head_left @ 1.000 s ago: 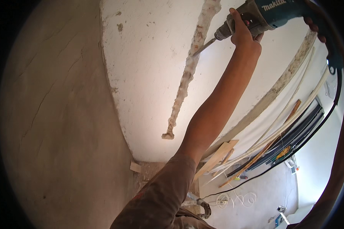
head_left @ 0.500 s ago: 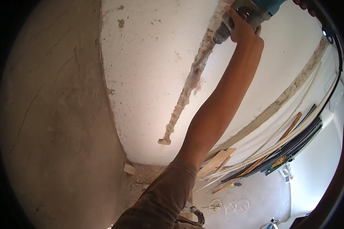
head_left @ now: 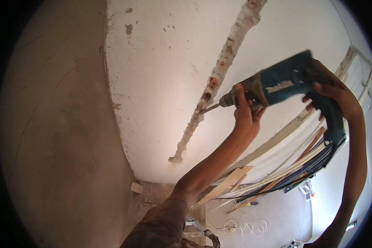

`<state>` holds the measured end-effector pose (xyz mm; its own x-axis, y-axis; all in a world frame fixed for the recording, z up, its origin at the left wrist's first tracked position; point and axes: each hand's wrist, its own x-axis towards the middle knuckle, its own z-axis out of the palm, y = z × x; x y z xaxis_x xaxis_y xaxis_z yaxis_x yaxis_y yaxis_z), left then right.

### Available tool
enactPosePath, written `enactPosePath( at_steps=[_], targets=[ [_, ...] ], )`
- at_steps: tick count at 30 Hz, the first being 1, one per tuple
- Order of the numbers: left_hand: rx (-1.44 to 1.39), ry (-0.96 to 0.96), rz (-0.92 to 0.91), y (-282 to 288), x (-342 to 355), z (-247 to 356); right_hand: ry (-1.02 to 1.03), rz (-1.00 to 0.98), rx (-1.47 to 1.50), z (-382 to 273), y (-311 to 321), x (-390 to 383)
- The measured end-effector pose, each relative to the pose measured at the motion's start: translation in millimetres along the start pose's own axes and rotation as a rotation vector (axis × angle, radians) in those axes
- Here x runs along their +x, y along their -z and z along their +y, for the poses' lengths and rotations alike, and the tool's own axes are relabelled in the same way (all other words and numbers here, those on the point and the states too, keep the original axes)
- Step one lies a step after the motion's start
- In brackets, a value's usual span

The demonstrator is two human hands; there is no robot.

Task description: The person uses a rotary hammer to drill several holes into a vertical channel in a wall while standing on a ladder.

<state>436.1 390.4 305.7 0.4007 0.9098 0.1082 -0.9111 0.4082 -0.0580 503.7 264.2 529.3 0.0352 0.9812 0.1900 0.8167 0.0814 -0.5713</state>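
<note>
A teal and black rotary hammer (head_left: 282, 80) is held in both hands against a white plastered wall (head_left: 165, 74). My left hand (head_left: 247, 108) wraps its grey front part behind the chuck. My right hand (head_left: 337, 97) is around the rear handle, some fingers hidden behind it. The metal bit (head_left: 211, 108) points left and downward, its tip at the rough groove (head_left: 222, 62) chased into the wall. Reddish brick shows inside that groove, which runs slanting down to a small notch at its lower end.
Another groove (head_left: 273, 134) crosses the wall on the right. Below it lean wooden boards (head_left: 226, 186) and a bundle of pale and dark pipes (head_left: 304, 165). Coiled white cable (head_left: 230, 227) lies on the floor. A bare grey wall (head_left: 66, 124) stands at left.
The rotary hammer has come down and right into full view with both hands on it. Its bit has moved to a lower part of the groove, and my right arm now shows.
</note>
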Motion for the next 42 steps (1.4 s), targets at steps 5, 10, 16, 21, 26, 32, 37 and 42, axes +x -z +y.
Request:
enactPosePath(
  at_steps=[5, 10, 16, 21, 26, 32, 37, 42],
  targets=[
    [0.035, 0.046, -0.163, -51.3, -45.6, -29.0, -0.063, 0.152, -0.147, -29.4, 36.1, -74.8],
    [0.077, 0.066, -0.269, -88.5, -67.9, -27.5, 0.110, -0.069, -0.083, -66.9, 65.5, -107.5],
    [0.045, 0.041, -0.350, -105.2, -53.3, -8.5, 0.178, -0.035, -0.155, -89.4, 62.2, -96.5],
    [-0.028, 0.039, -0.263, -104.9, -16.1, 9.9, 0.125, 0.167, -0.370, -88.3, 39.3, -53.7],
    [-0.175, -0.064, -0.210, -128.2, 4.7, 15.5, 0.141, -0.135, -0.238, -122.3, 80.1, 5.4],
    [-0.230, -0.086, -0.192, -153.6, 20.5, 34.8, 0.068, -0.129, -0.327, -170.8, 75.5, 32.7],
    [-0.252, -0.058, -0.099, -165.2, 31.1, 42.2, -0.013, -0.177, -0.375, -183.3, 85.7, 67.9],
    [-0.209, -0.087, -0.178, -156.4, 40.9, 40.7, -0.021, -0.186, -0.325, -175.3, 88.3, 70.1]
  ],
)
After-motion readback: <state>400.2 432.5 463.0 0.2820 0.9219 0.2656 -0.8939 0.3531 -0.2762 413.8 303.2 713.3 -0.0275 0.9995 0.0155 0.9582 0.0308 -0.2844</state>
